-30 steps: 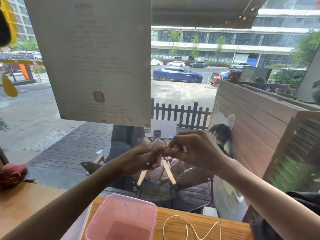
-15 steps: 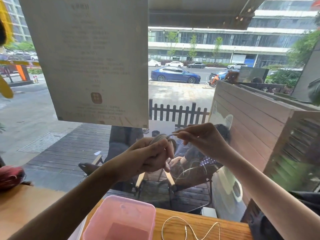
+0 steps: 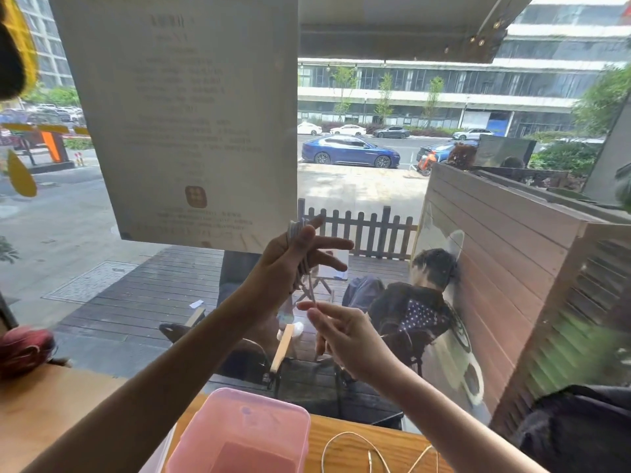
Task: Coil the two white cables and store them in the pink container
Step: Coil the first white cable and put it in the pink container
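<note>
My left hand (image 3: pixel 290 257) is raised in front of the window with a white cable (image 3: pixel 300 268) wound in loops around it, fingers spread to the right. Below it, my right hand (image 3: pixel 345 332) pinches the loose end of that cable between thumb and forefinger. The open pink container (image 3: pixel 205 435) stands on the wooden table (image 3: pixel 44 414) at the bottom, under both hands. A second white cable (image 3: pixel 345 438) lies uncoiled on the table just right of the container.
A window pane is directly ahead, with a large paper sheet (image 3: pixel 191 117) stuck on it at the upper left. A red object (image 3: pixel 24 349) sits on the table at the far left. A dark bag (image 3: pixel 580 425) is at the lower right.
My left hand has risen and opened its fingers with the coil still around it. My right hand has dropped below it, pulling the cable end downward.
</note>
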